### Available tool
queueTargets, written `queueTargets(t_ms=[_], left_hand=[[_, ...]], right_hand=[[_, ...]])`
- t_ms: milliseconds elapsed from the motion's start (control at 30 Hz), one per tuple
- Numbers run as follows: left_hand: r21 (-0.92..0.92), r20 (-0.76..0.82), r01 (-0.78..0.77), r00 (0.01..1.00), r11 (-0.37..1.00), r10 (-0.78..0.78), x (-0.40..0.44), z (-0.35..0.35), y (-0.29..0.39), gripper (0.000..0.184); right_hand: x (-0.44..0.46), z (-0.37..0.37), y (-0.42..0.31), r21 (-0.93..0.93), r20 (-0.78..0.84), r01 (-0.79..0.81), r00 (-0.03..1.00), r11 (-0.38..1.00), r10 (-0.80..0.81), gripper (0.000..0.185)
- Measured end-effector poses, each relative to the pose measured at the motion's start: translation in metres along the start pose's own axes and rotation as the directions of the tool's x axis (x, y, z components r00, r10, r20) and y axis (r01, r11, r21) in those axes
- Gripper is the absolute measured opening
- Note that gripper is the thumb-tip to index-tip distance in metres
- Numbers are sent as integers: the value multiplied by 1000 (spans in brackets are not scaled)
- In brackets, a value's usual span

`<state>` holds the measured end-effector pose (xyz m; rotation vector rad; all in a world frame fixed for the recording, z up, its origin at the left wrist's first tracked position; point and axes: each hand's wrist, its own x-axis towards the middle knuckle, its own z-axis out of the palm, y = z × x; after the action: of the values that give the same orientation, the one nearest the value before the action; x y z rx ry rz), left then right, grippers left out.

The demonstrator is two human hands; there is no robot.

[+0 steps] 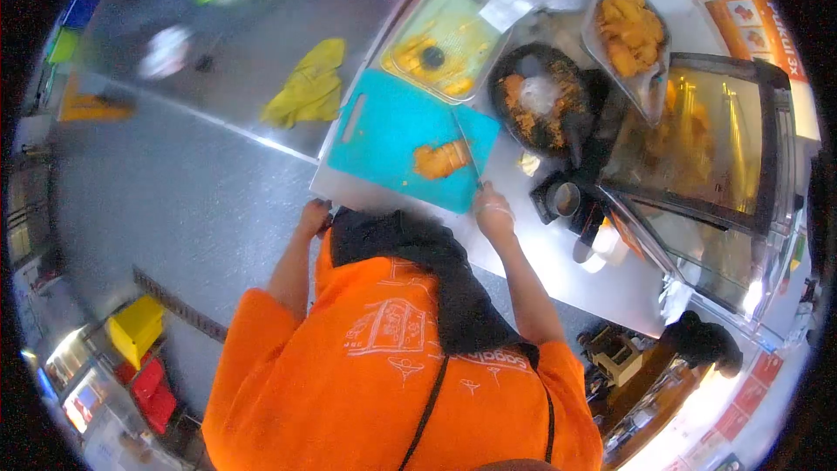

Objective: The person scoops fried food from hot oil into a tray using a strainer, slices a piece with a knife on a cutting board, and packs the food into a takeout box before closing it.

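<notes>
My right hand (pixel 493 211) is closed around the handle of a knife (pixel 467 145) at the right edge of a turquoise cutting board (pixel 384 135). The blade crosses the board beside a golden-brown fried piece of food (pixel 440 160), which looks partly sliced. Down at the counter's front edge, by the black apron (pixel 375 231), is my left hand (pixel 315 216). Its fingers are small and partly hidden, and a dark patch beside them is unclear.
Behind the board stands a tray (pixel 475 0) with yellow residue. A black round pan (pixel 503 87) of brown crumbly food and a metal tray (pixel 658 96) of fried pieces are to the right, near a glass display case (pixel 697 139). A yellow cloth (pixel 307 85) lies left.
</notes>
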<state>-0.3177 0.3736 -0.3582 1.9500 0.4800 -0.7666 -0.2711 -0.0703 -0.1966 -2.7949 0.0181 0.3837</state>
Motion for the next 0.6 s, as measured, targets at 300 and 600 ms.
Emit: queueTargets(t_ms=[300, 600], left_hand=[[613, 66, -349, 917, 709, 394, 15, 13, -54, 21], [234, -94, -241, 959, 942, 269, 25, 28, -72, 25]], right_hand=[[-10, -11, -11, -43, -18, 86, 996, 995, -87, 27], [-8, -3, 1, -34, 41, 22, 999, 999, -20, 25]])
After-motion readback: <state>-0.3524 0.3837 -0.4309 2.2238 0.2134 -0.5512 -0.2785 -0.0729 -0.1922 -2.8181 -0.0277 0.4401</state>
